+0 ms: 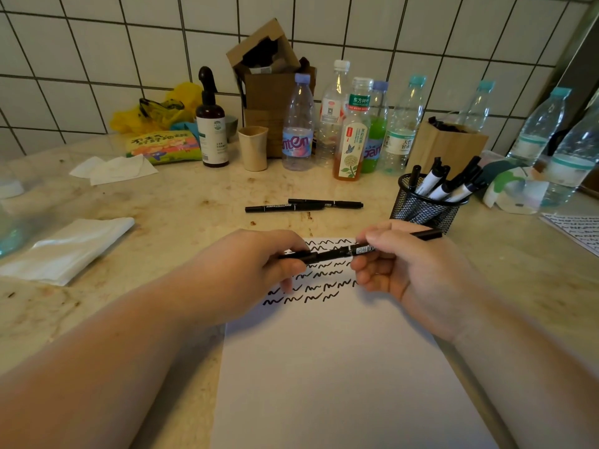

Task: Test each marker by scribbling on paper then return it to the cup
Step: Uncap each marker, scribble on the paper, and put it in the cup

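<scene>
Black marker (337, 252) held level above the upper part of the paper (327, 367), long axis running left to right with the right end tilted slightly up and away, toward the mesh cup (424, 205). Gripped at both ends: left hand (246, 270) pinching the left tip, apparently the cap, between thumb and curled fingers; right hand (411, 270) wrapped round the barrel, thumb on top, tail end poking out past the knuckles. Looks like uncapping or recapping; cannot tell which. Rows of black squiggles (311, 288) directly beneath the marker, lower sheet blank. Mesh cup just beyond and to the right of the right hand, holding several markers upright and leaning; right hand clearly nearer, so the return probably falls to it, a short reach forward and right. Two loose markers (303, 205) lying flat on the desk (181, 202) beyond the paper, roughly parallel to the held one, nearer the left hand.
</scene>
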Motion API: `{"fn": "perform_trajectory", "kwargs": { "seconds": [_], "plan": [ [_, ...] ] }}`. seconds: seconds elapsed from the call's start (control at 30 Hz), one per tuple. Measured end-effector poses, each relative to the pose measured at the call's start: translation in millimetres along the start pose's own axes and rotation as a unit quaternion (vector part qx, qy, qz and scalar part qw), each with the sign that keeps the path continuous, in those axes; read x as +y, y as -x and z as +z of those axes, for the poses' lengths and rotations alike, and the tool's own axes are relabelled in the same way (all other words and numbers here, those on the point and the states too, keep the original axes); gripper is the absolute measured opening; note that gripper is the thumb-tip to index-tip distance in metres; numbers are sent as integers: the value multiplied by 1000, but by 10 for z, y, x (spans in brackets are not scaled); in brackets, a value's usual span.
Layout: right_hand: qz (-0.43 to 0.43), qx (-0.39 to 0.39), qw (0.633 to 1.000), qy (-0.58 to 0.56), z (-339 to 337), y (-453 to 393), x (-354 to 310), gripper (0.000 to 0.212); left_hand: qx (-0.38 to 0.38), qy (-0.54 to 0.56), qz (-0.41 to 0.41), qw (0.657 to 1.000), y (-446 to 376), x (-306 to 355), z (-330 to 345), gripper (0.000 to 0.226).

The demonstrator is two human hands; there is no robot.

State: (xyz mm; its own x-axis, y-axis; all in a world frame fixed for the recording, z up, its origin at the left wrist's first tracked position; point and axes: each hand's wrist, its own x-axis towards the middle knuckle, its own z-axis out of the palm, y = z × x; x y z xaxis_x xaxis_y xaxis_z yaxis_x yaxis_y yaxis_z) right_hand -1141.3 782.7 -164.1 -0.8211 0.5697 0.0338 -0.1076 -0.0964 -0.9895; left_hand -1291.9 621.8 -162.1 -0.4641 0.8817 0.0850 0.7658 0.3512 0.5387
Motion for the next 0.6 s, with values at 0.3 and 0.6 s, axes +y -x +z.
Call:
{"fn": "perform_trajectory", "kwargs": {
  "seconds": [0.3, 0.6],
  "plan": [
    [-5, -46, 999, -6, 30, 37, -1, 17, 30, -2, 14, 999, -5, 18, 20, 23],
    [-63, -71, 995, 23, 31, 61, 32, 7, -4, 76, 14, 997, 21, 42, -15, 20]
  ]
}}
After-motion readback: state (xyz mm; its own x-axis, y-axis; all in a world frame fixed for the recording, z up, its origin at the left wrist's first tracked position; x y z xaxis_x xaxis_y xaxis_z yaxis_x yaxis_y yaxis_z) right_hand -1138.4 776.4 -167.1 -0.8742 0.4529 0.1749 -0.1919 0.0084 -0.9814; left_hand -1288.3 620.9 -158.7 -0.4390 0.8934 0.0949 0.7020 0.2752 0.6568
